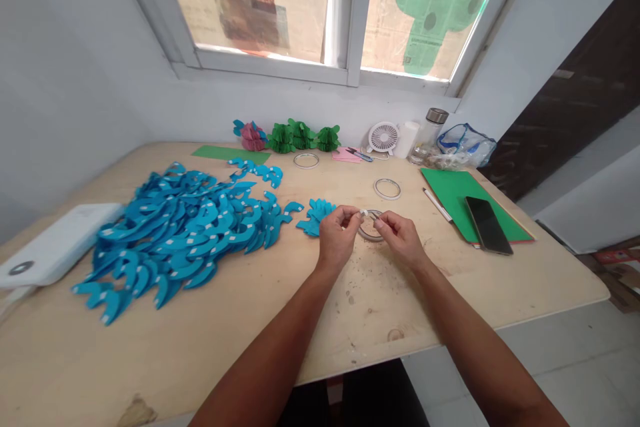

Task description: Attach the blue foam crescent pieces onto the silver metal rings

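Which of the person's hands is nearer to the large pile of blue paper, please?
Left. The left hand is to the right of the blue pile, past a small blue bunch; the right hand is farther right.

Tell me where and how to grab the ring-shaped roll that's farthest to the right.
I'd pinch the right side of that ring-shaped roll from above, using your right hand once it's free. The roll lies flat, and its open centre should admit a fingertip. Another roll lies nearer you, so the right side looks less crowded.
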